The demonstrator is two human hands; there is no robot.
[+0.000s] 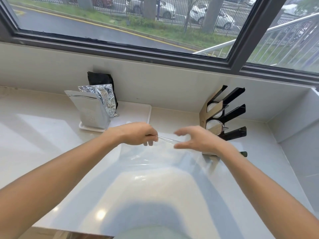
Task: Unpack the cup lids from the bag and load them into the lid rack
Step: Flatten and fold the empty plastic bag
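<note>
Over white bench: clear plastic bag pinched in left hand fingers; right hand fingers spread, beside it.

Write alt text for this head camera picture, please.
A person's left hand pinches the mouth of a clear plastic bag on a white counter, the right hand open beside it; a black lid rack stands right.
</note>
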